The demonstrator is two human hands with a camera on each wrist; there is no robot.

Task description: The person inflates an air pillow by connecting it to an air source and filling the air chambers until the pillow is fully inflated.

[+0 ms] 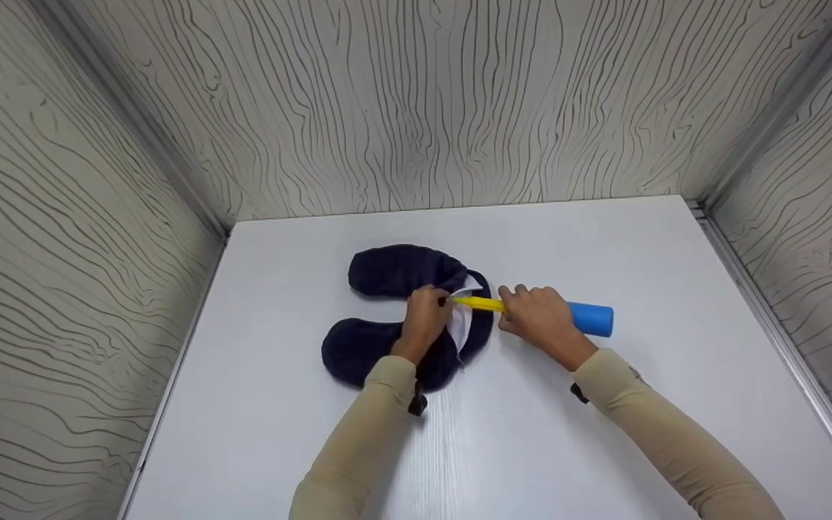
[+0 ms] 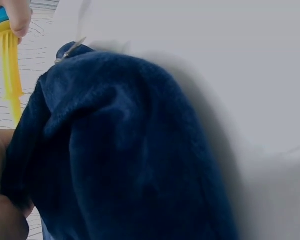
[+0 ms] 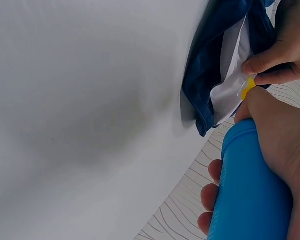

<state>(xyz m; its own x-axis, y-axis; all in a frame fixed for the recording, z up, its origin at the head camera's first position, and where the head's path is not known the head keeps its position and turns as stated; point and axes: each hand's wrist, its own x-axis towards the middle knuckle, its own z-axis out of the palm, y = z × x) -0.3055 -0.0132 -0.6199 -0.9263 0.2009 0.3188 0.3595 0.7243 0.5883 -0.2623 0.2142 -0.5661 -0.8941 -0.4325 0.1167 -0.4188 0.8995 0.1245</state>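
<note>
Curling round a blue pump (image 1: 593, 319), the right hand (image 1: 540, 319) grips — the left hand (image 1: 427, 318) seemingly pinches white lining (image 3: 232, 92).

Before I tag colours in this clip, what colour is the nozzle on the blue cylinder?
Yellow; the nozzle shows best in the left wrist view.

Booth-like workspace, white tabletop (image 1: 243, 433), wood-grain panels (image 1: 416, 108) on three sides, metal corner strips (image 1: 138, 119)

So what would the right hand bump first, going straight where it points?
Probably the curved end of the navy neck pillow, just ahead of the right hand, with the left hand beyond. It might pass above, though; height is hard to judge.
</note>
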